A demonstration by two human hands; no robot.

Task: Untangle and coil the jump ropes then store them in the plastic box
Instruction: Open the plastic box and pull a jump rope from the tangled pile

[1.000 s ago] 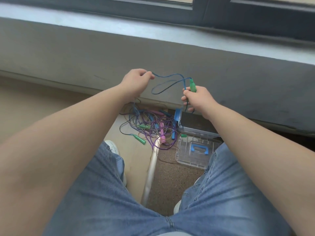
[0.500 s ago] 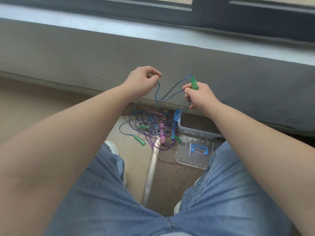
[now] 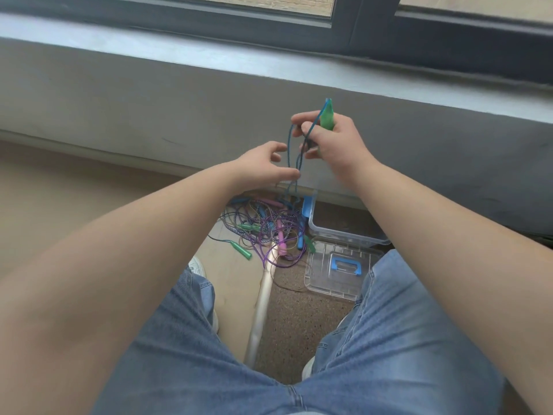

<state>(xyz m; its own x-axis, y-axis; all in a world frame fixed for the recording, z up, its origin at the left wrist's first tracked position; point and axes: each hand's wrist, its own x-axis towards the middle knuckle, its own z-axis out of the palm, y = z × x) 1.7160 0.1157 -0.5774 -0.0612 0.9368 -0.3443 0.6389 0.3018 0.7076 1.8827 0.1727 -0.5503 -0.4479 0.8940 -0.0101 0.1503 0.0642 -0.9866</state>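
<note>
Blue cord (image 3: 289, 145) of one jump rope hangs in loops btwn both hands, raised in front of a grey wall. Right hand (image 3: 335, 145) is closed round the green handle (image 3: 326, 116), cord wrapped over its fingers; it's higher than a sec ago. Left hand (image 3: 263, 169) has dropped below it w/ fingers now spread loose, thumb just touching the cord, so a fresh loop looks laid and coiling is underway. Rest of the ropes lie in a tangle (image 3: 263, 229) on the floor, beside the clear plastic box (image 3: 344, 232); box lid (image 3: 338, 271) lies in front of it.
</note>
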